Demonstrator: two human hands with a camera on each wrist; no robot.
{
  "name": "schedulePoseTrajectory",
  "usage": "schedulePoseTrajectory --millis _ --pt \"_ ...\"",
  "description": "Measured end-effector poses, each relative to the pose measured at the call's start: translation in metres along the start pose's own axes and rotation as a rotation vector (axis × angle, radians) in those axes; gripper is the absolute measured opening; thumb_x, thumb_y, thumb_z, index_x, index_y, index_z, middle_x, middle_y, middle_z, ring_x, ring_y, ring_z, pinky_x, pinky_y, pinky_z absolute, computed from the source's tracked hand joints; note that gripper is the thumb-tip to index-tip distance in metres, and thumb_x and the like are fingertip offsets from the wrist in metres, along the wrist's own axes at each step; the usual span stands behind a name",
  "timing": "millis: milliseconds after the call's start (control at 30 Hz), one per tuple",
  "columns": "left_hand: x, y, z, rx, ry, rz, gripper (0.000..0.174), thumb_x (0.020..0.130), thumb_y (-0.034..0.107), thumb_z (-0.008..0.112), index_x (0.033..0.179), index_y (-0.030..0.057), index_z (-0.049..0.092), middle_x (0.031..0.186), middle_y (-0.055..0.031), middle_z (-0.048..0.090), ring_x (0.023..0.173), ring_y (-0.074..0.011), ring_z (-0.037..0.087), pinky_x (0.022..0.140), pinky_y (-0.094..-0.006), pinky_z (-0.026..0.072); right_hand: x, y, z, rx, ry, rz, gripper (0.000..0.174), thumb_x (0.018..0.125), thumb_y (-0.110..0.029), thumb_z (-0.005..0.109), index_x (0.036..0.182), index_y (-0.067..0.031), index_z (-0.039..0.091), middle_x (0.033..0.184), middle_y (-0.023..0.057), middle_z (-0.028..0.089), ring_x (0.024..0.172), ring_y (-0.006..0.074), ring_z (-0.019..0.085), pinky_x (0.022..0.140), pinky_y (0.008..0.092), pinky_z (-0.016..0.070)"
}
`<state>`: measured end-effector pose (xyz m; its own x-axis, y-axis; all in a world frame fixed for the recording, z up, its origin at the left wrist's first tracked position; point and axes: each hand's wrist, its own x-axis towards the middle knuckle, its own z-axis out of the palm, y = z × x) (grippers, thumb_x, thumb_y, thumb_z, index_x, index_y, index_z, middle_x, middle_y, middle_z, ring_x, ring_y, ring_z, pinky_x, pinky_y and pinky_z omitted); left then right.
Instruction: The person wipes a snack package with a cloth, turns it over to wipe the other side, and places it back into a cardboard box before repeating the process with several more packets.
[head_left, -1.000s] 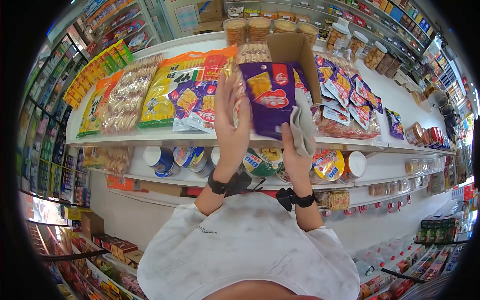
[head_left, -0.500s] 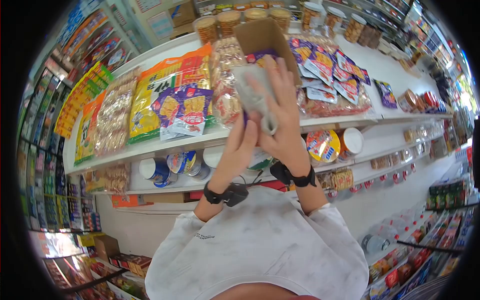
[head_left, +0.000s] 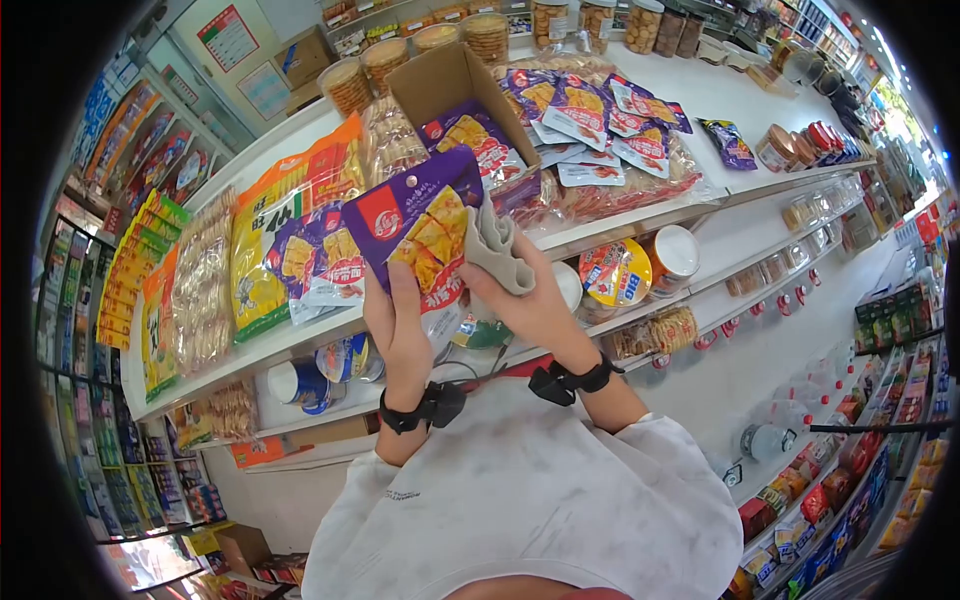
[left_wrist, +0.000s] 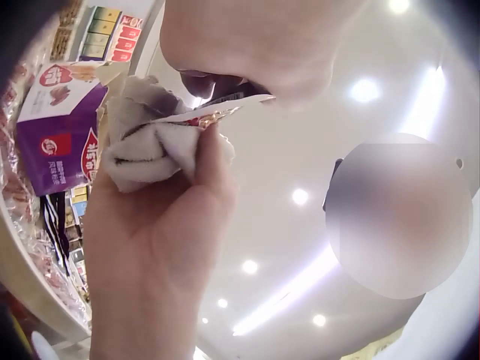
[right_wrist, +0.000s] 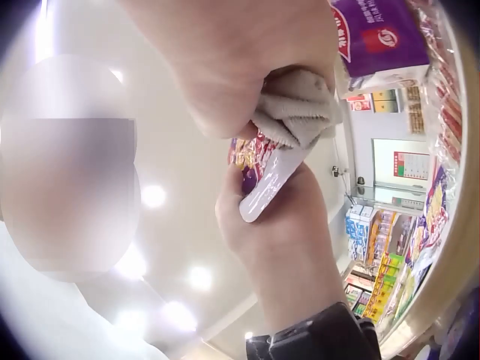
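Note:
A purple snack packet (head_left: 415, 235) with yellow food pictured on it is held up in front of the shelf edge, tilted. The left hand (head_left: 398, 325) grips its lower left side, thumb on the front. At its right side the right hand (head_left: 530, 305) pinches the packet together with a folded grey cloth (head_left: 495, 250). In the left wrist view the cloth (left_wrist: 154, 146) is bunched in the right hand (left_wrist: 161, 225). The right wrist view has the left hand (right_wrist: 289, 225) round the packet's lower end (right_wrist: 274, 180). Behind stands an open cardboard box (head_left: 435, 85) with similar packets inside.
Purple packets (head_left: 590, 120) lie piled right of the box, and a few more (head_left: 315, 260) rest on a large yellow bag (head_left: 265, 230) at left. Round tubs (head_left: 345, 85) stand behind. A lower shelf holds noodle bowls (head_left: 615, 270).
The packet's picture side faces up again after the cloth and right hand covered it. The right hand has moved to the packet's right side. The head view has shifted and turned.

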<state>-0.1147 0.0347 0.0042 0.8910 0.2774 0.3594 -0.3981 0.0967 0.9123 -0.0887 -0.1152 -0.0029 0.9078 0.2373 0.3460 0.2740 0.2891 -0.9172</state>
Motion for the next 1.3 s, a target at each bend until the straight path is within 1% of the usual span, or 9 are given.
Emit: schedulePoseTrajectory --millis 133,333,400,433,567,767,867,1067,1300 --pt "0.002 0.005 0.004 -0.045 -0.043 -0.076 0.038 0.106 0.021 0.045 0.134 -0.0051 0.048 0.126 -0.0080 0.058 0.110 -0.0113 0.053 0.096 -0.0266 0.0422 -0.003 0.004 -0.016 -0.122 -0.010 0.041 0.028 0.093 -0.014 0.069 0.114 0.0025 0.060 0.095 0.0023 0.068 0.085 0.0067 0.061 0.075 0.0238 0.0495" --pt "0.008 -0.001 0.006 -0.061 -0.241 -0.129 0.044 0.095 0.001 0.061 0.136 -0.0054 0.046 0.123 -0.0116 0.060 0.108 -0.0143 0.059 0.093 -0.0283 0.0470 -0.013 -0.002 -0.035 -0.090 0.095 0.102 0.025 0.092 -0.013 0.070 0.111 0.0020 0.063 0.096 0.0031 0.069 0.089 0.0070 0.062 0.077 0.0244 0.0504" --pt "0.012 -0.003 0.011 -0.070 -0.354 -0.115 0.048 0.092 -0.003 0.063 0.136 -0.0064 0.044 0.122 -0.0140 0.061 0.107 -0.0158 0.061 0.091 -0.0281 0.0496 -0.011 -0.001 -0.035 -0.068 0.256 0.055 0.026 0.091 -0.014 0.070 0.112 0.0013 0.062 0.098 0.0038 0.069 0.090 0.0074 0.063 0.077 0.0244 0.0504" --pt "0.013 -0.011 0.007 -0.100 -0.370 -0.245 0.052 0.089 -0.006 0.064 0.136 -0.0076 0.042 0.118 -0.0159 0.063 0.103 -0.0168 0.064 0.084 -0.0278 0.0538 -0.010 0.000 -0.035 -0.057 0.336 0.032 0.027 0.091 -0.014 0.070 0.112 0.0010 0.061 0.098 0.0041 0.069 0.090 0.0077 0.063 0.077 0.0244 0.0504" --pt "0.012 -0.020 0.017 -0.039 -0.334 -0.184 0.046 0.089 -0.005 0.065 0.131 -0.0063 0.047 0.111 -0.0141 0.066 0.093 -0.0155 0.067 0.078 -0.0261 0.0550 -0.019 0.007 -0.042 -0.108 0.358 0.052 0.030 0.091 -0.014 0.071 0.115 -0.0002 0.059 0.100 0.0040 0.068 0.090 0.0083 0.064 0.077 0.0249 0.0510" --pt "0.012 -0.028 0.044 0.256 -0.442 0.059 0.040 0.085 -0.002 0.071 0.122 -0.0040 0.056 0.108 -0.0116 0.067 0.094 -0.0175 0.066 0.081 -0.0294 0.0539 -0.026 0.007 -0.060 -0.132 0.554 -0.007 0.031 0.090 -0.013 0.072 0.114 -0.0013 0.059 0.099 0.0032 0.067 0.088 0.0091 0.064 0.076 0.0247 0.0504" --pt "0.010 -0.042 0.063 0.414 -0.435 0.355 0.042 0.082 0.001 0.075 0.121 -0.0031 0.058 0.103 -0.0113 0.068 0.094 -0.0220 0.067 0.081 -0.0309 0.0527 -0.031 0.013 -0.069 -0.163 0.723 -0.075 0.032 0.090 -0.013 0.072 0.116 -0.0010 0.058 0.103 0.0037 0.066 0.091 0.0096 0.063 0.078 0.0251 0.0501" --pt "0.013 -0.059 0.108 0.503 -0.548 0.713 0.065 0.081 -0.001 0.070 0.141 -0.0006 0.044 0.145 -0.0212 0.041 0.135 -0.0389 0.041 0.109 -0.0449 0.0386 -0.018 0.010 -0.105 -0.243 0.936 -0.286 0.034 0.095 -0.012 0.066 0.124 0.0024 0.055 0.113 0.0068 0.065 0.102 0.0109 0.060 0.087 0.0256 0.0475" --pt "0.022 -0.075 0.146 0.598 -0.674 0.788 0.073 0.080 -0.001 0.065 0.145 -0.0083 0.031 0.151 -0.0274 0.030 0.142 -0.0431 0.030 0.114 -0.0497 0.0309 0.047 0.021 -0.159 -0.349 0.619 -0.134 0.037 0.095 -0.020 0.064 0.123 0.0033 0.058 0.115 0.0120 0.067 0.102 0.0168 0.062 0.087 0.0303 0.0480"
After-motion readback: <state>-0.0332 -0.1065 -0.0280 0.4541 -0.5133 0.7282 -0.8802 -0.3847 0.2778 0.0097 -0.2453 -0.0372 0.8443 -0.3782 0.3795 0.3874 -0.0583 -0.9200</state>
